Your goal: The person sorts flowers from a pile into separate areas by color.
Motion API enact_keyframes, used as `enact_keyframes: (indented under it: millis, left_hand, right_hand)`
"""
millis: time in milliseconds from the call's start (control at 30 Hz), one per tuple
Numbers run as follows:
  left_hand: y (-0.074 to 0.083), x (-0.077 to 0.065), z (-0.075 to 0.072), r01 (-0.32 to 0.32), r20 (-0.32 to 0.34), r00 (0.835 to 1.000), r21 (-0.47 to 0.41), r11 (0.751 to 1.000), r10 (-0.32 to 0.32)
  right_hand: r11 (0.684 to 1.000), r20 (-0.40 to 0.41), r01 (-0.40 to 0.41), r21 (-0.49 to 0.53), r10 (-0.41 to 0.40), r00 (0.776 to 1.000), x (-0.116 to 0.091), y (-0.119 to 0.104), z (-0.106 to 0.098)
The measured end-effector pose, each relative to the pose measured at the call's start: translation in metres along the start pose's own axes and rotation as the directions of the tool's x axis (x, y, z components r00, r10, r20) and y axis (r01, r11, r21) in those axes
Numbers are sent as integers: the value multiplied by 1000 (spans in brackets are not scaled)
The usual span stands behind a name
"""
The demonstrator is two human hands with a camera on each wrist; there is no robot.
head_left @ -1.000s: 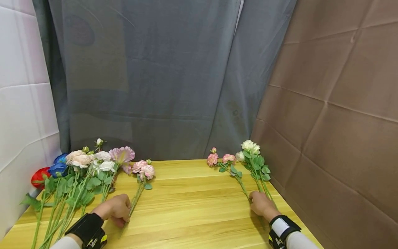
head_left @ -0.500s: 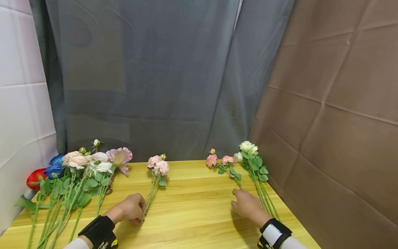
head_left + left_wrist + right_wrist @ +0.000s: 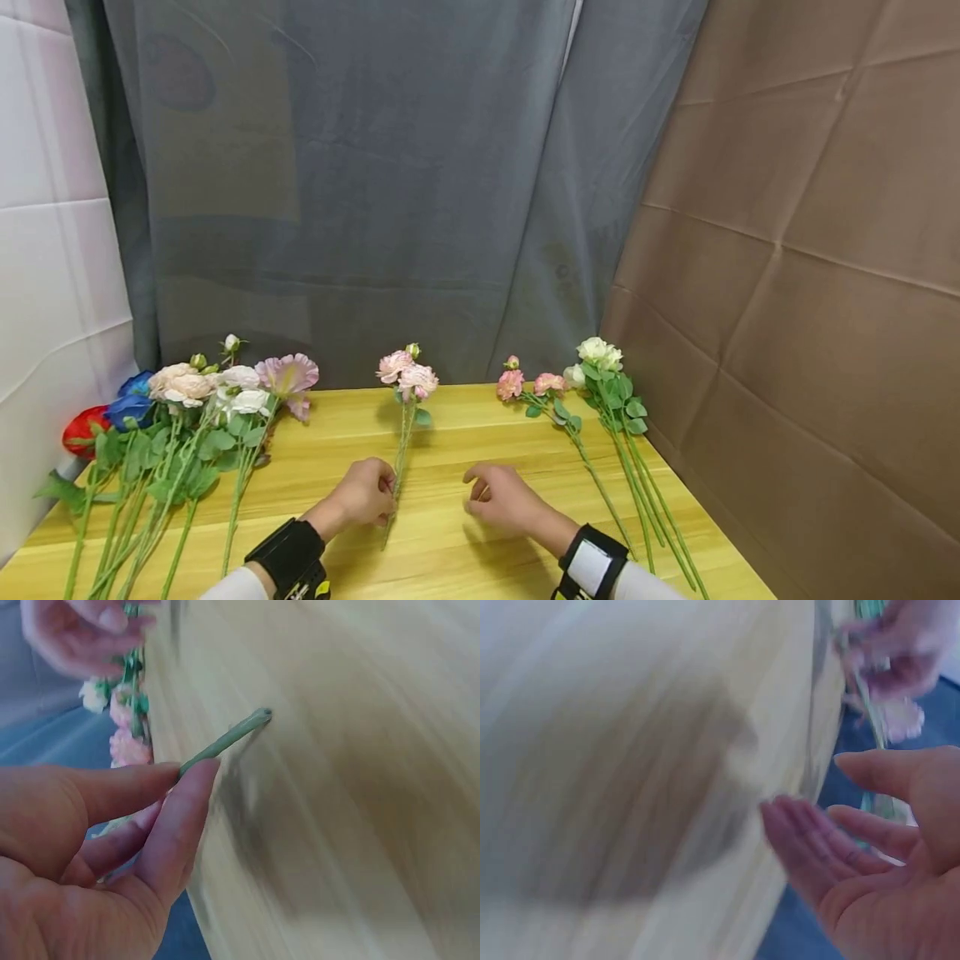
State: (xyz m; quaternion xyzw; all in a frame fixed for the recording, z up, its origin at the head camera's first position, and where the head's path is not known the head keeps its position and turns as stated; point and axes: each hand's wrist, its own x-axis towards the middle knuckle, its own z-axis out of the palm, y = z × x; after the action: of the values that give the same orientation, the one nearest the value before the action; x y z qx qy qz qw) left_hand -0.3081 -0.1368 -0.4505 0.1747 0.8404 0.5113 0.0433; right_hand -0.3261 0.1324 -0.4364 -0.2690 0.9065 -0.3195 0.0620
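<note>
Pale-pink flower, stem partly hidden where left hand pinches it, right hand fingers parted, leftmost stems cropped below

Grey curtain behind a wooden table, white cloth left, brown cloth right.

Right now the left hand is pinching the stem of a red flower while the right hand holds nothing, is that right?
Not quite: the colour is wrong. The left hand is pinching the stem of a pale pink flower, as the head view shows. The right hand does hold nothing.
</note>
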Motion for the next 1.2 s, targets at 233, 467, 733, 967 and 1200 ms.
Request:
enact_keyframes:
  millis: [233,467,733,967,1200]
  left_hand:
    - [14,15,20,-85,-62,994,-6,996,84]
    - [31,26,30,-145,-177,974,11,989,144]
    - [32,26,36,-166,-216,959,94,982,183]
    - [22,23,32,-211,-112,967,140,967,227]
    - [-6,5,-2,-122,-142,976,269,955,165]
  right_hand:
    - [973,-36,4,230,4,999,15,-26,24]
    - [974,-177,21,224,20,984,21,-37,31]
    - [985,-257,38,167,6,966,19,-37,34]
    - [984,-262,36,177,12,965,11,-27,18]
    - [991,-325,-24,132,66,943,1,3,-13]
